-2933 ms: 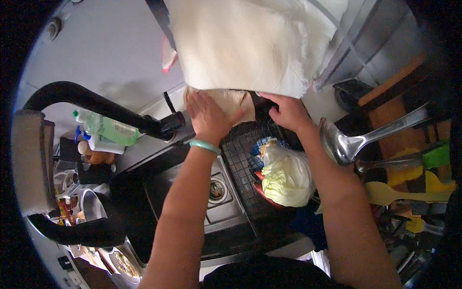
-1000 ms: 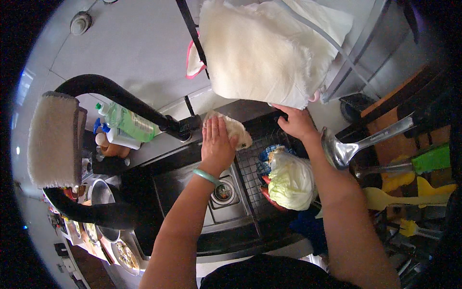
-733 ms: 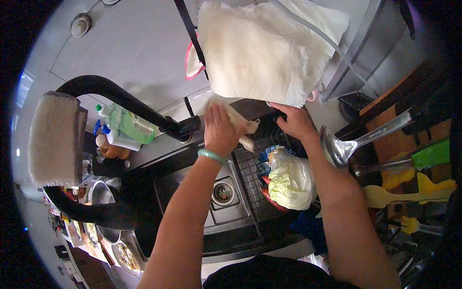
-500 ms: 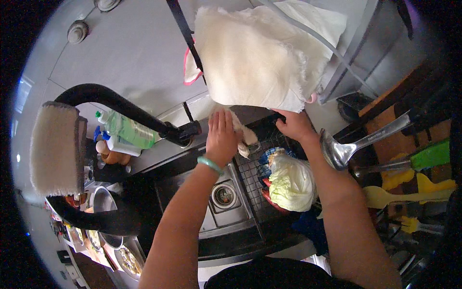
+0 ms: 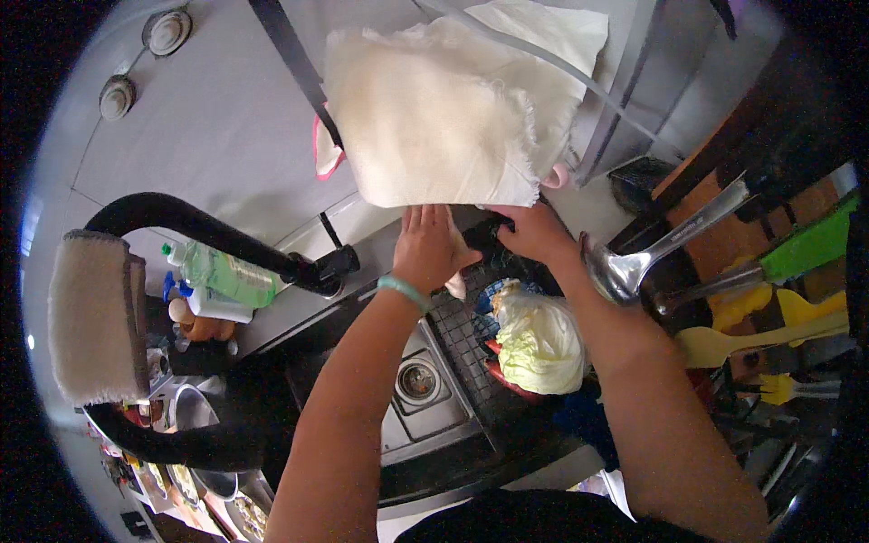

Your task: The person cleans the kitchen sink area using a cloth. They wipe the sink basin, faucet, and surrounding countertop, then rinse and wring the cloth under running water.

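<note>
While left hand (image 5: pixel 425 251) touches cloth (image 5: pixel 456 285), green bottle's (image 5: pixel 210 268) label (image 5: pixel 254 276) blurred.

No lettering is legible; a label (image 5: pixel 252 283) on the green bottle (image 5: pixel 206 262), just beside the black faucet (image 5: pixel 186 222), appears too blurred to read.

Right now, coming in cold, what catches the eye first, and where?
The large cream cloth with frayed edges, hanging at top centre. Next, the pale green-white leafy cabbage right of the round metal drain, and the shiny steel ladle farther right. Near the middle, the left hand rests on a small beige cloth.
</note>
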A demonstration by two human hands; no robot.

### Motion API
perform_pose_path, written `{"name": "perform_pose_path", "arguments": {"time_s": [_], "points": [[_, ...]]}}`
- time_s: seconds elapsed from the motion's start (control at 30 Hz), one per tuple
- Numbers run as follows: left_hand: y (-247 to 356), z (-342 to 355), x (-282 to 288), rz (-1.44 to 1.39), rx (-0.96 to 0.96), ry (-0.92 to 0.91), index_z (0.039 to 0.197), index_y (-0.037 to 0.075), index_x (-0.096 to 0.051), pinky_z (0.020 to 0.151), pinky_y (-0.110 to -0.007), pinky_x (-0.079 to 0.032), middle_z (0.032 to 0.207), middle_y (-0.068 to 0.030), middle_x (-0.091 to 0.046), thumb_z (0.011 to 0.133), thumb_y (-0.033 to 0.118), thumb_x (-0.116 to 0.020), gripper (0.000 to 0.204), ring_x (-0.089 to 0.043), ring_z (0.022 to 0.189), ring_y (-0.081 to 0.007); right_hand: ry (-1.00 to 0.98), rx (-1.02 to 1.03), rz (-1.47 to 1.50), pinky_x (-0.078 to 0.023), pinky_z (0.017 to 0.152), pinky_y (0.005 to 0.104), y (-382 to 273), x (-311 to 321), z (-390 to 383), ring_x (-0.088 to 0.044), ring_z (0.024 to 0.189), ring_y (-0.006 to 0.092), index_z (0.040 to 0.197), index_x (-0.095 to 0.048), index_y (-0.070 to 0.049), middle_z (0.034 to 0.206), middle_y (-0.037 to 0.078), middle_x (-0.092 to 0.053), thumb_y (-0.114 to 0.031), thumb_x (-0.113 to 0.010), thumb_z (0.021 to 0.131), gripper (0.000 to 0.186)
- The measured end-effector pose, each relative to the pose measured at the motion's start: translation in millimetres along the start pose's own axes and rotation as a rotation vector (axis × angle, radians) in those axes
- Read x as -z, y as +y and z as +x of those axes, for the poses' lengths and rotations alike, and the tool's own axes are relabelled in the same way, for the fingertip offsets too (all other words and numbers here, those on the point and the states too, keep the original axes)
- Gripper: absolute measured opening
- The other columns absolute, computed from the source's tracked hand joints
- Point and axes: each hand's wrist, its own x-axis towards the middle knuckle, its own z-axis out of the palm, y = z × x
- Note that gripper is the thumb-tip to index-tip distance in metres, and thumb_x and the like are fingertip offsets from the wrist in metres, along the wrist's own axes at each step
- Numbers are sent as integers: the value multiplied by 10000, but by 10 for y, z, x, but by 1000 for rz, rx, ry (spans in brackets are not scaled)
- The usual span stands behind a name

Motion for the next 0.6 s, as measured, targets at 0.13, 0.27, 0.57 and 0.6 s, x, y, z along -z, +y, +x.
{"name": "perform_pose_path", "arguments": {"time_s": [0.13,0.27,0.57,0.6], "points": [[-106,144,-215,7,5,10,1293,-88,-343,1064,-469,-254,1322,-256,-390,725,419,-687,835,-338,1270,-395,47,49,8,-364,1031,394,-27,-50,26,-497,1176,292,1130,-611,-58,1241,139,-553,-50,-567,644,488],[57,-116,-267,59,-123,112,1308,-34,-365,1051,-471,-283,1323,-203,-415,720,332,-701,770,-369,1257,-363,66,140,-68,-380,1014,399,198,-69,-22,-504,1167,298,1146,-598,-50,1225,143,-560,-47,-575,653,494],[112,351,-138,35,-53,91,1319,-100,-304,1044,-457,-301,1291,-280,-428,719,471,-666,904,-383,1239,-404,106,149,-53,-380,1012,430,52,-117,53,-506,1167,296,1152,-594,-51,1227,140,-559,-74,-601,663,490],[129,334,-150,-47,-23,26,1320,-100,-303,1058,-462,-282,1306,-279,-412,724,475,-661,902,-359,1260,-404,88,130,-57,-376,1016,430,77,-101,39,-505,1170,295,1151,-594,-51,1228,139,-559,-74,-601,661,490]]}}
